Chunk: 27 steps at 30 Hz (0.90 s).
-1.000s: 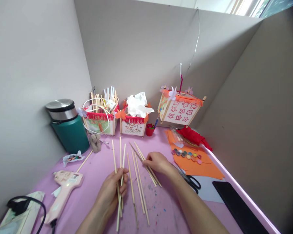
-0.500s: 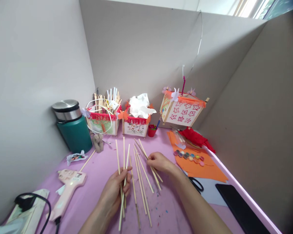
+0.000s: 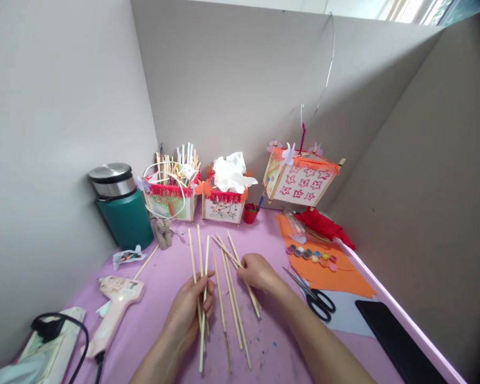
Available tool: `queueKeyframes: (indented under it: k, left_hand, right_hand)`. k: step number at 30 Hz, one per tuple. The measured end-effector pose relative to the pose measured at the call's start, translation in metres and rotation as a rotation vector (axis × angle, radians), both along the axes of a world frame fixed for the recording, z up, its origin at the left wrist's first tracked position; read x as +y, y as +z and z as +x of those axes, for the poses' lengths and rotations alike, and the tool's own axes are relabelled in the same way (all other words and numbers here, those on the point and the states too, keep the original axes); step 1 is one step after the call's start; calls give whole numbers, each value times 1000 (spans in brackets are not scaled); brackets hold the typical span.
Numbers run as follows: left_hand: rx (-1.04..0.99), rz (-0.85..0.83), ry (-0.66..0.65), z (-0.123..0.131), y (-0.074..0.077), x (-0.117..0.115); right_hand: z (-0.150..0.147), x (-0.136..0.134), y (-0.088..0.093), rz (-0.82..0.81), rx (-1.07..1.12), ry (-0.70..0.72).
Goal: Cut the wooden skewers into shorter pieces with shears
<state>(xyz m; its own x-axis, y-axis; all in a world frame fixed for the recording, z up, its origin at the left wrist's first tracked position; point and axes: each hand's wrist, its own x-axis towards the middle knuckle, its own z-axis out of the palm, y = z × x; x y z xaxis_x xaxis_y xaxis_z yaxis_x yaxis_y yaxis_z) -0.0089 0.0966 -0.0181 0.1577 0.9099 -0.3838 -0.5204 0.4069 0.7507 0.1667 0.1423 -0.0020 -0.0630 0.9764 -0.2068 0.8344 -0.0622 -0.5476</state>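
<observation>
My left hand (image 3: pixel 189 312) is closed around a few thin wooden sticks (image 3: pixel 192 254), which stand up fanned out between thumb and fingers. To its right, several more wooden sticks (image 3: pixel 232 304) lie side by side on the pink tabletop (image 3: pixel 280 322). My right hand (image 3: pixel 259 273) is closed in a pinch on a few wooden sticks (image 3: pixel 224 246) that cross each other. Their lower ends poke out beneath the palm. The fingertips of this hand are partly hidden from me.
Black scissors (image 3: pixel 320 304) lie right of my right forearm, near orange paper (image 3: pixel 344 277), a paint strip (image 3: pixel 312 255) and a black phone-like slab (image 3: pixel 396 341). At left are a pink glue gun (image 3: pixel 118 309) and a green flask (image 3: pixel 126 221). Decorated boxes (image 3: pixel 223 209) and a lantern (image 3: pixel 302 178) stand behind.
My right hand has shifted slightly left and down, drawing its sticks closer together. The scissors show more fully beside the forearm. My left hand keeps its sticks, now tilted a little differently.
</observation>
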Motion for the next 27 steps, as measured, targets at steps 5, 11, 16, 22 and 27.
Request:
queueKeyframes:
  k: [5, 11, 16, 22, 27]
  left_hand:
    - [-65, 18, -6, 3, 0, -1]
    - [-211, 68, -5, 7, 11, -4]
    - [-176, 35, 45, 4, 15, -6]
    - [34, 214, -77, 2, 12, -7]
    - [877, 666, -205, -5, 3, -4]
  right_hand:
    - [-6, -8, 10, -101, 289, 162]
    - [-51, -33, 9, 181, 319, 219]
    - [-62, -43, 6, 183, 390, 290]
    - [-48, -35, 19, -41, 587, 222]
    - [-14, -20, 32, -136, 786, 117]
